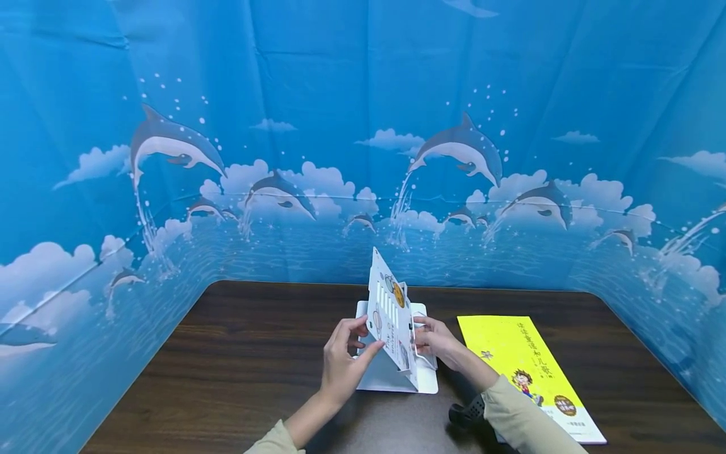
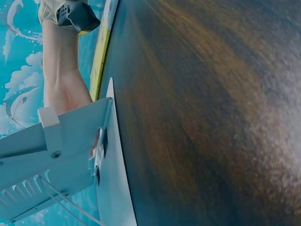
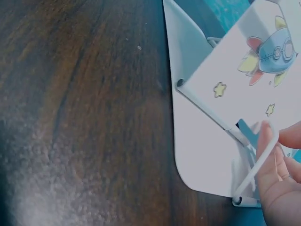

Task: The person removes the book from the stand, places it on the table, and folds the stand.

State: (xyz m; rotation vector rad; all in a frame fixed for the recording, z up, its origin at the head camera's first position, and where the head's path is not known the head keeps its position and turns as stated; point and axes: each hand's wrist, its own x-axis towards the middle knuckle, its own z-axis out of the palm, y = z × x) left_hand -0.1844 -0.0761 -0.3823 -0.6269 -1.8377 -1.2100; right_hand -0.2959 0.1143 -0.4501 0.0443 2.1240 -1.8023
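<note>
A white metal book stand stands on the table, its slotted, cartoon-printed panel tilted up above a flat base. At the panel's left edge, my left hand holds it between the thumb and the fingers. On the other side my right hand grips the stand's white wire arm, with the thumb and fingers around it in the right wrist view. The left wrist view catches the panel and a bracket side-on; the left hand is outside that view.
To the right of the stand lies a yellow book with a cartoon child on its cover. My right forearm passes over its left edge. The dark wooden table ends at a blue dolphin-printed curtain. A black device sits at the right wrist.
</note>
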